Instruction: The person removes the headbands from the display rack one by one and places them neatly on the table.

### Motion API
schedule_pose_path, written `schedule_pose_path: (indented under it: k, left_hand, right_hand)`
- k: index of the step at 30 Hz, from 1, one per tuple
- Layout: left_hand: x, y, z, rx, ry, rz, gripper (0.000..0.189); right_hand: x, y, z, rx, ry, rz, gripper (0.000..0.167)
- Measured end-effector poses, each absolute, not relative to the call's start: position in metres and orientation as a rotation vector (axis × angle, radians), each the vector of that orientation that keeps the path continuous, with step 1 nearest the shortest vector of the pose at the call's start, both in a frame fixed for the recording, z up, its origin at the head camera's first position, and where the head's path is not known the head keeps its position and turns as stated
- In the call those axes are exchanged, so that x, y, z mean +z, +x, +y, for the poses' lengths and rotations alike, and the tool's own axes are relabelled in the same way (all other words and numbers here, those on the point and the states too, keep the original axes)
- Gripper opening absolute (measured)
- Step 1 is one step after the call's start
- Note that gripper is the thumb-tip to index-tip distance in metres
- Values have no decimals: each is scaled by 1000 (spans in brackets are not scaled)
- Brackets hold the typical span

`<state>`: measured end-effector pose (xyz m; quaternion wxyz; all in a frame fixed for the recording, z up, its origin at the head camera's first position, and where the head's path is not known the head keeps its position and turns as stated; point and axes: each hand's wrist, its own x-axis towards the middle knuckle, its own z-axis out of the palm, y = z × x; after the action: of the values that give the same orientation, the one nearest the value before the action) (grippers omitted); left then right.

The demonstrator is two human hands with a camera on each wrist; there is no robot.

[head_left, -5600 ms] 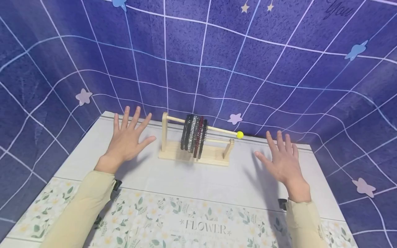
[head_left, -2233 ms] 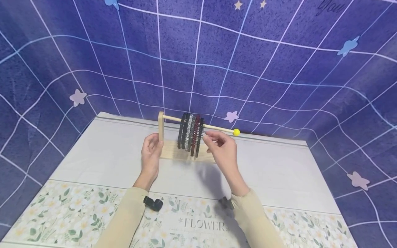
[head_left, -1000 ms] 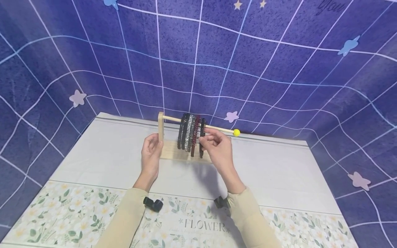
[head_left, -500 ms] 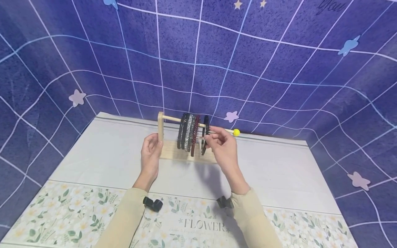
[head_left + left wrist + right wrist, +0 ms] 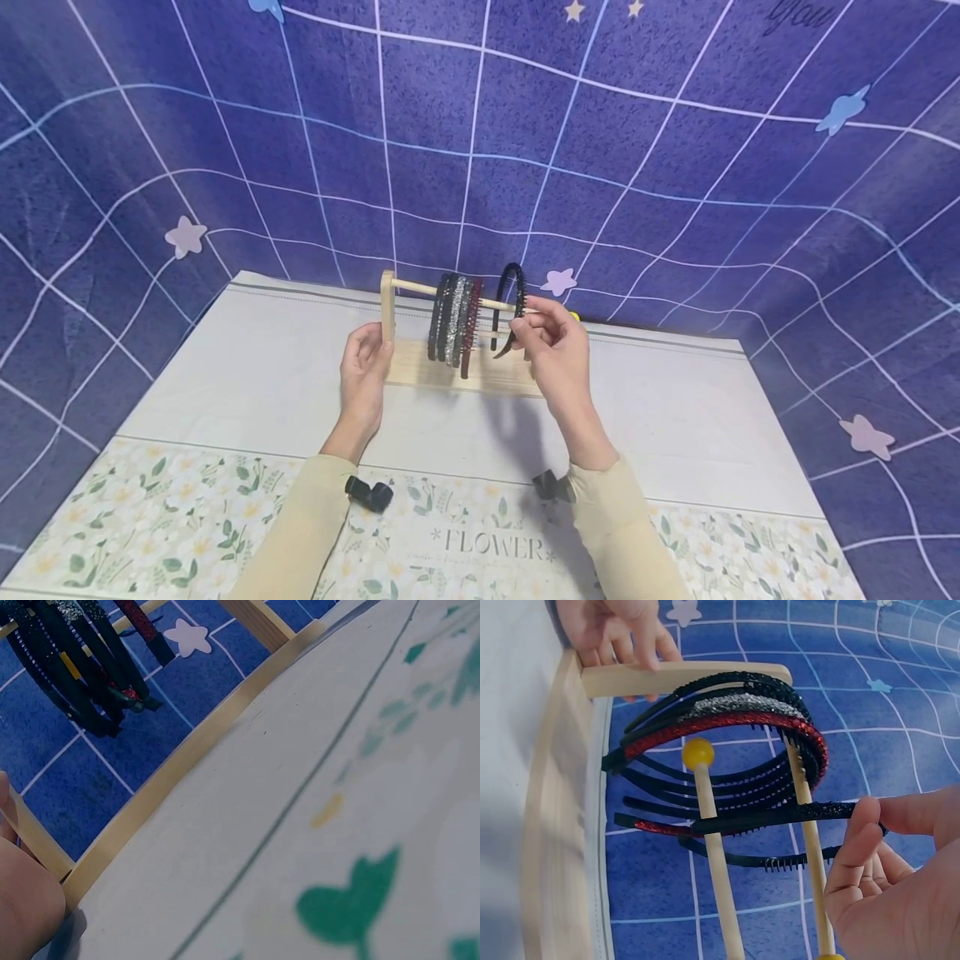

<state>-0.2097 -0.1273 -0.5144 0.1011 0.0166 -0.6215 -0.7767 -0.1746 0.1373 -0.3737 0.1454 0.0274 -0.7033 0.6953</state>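
Note:
A wooden headband stand (image 5: pixel 427 367) stands near the back of the table. My left hand (image 5: pixel 363 367) grips its left upright (image 5: pixel 387 304), thumb in front, as the right wrist view also shows. Between thumb and index finger, my right hand (image 5: pixel 558 354) pinches a black toothed headband (image 5: pixel 780 815). That band is tilted around the upper rod (image 5: pixel 416 288), which passes through its loop. Left of it hang the other headbands: a dark red glitter one (image 5: pixel 472 329), a silver glitter one (image 5: pixel 454 329) and several black ones (image 5: pixel 437 321). A gap separates them from the held band.
A yellow ball (image 5: pixel 575 317) caps the upper rod, partly behind the right hand. Another yellow ball (image 5: pixel 698 754) ends the lower rod. Close behind the stand hangs a blue gridded cloth (image 5: pixel 637 167). A flower-print tablecloth (image 5: pixel 675 417) covers the table.
Both hands first lay open, apart from the stand. The left took hold of the upright. The right pinched the end black headband and slid it right along the rod, away from the others, tilting it.

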Motion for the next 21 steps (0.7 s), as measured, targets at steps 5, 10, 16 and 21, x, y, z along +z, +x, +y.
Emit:
schedule_pose_path:
  k: [5, 10, 16, 21]
  left_hand:
    - [-514, -209, -127, -2282, 56, -1854, 33]
    - [-515, -210, -127, -2283, 57, -1840, 32]
    - [-515, -210, -126, -2292, 40, -1810, 32]
    - [-516, -211, -127, -2291, 39, -1818, 32]
  right_hand:
    - [-371, -174, 141, 2000, 76, -1999, 31]
    - [-369, -174, 143, 1991, 87, -1978, 31]
    - [-366, -175, 147, 1992, 98, -1953, 30]
    - [-365, -176, 151, 1988, 93, -1932, 29]
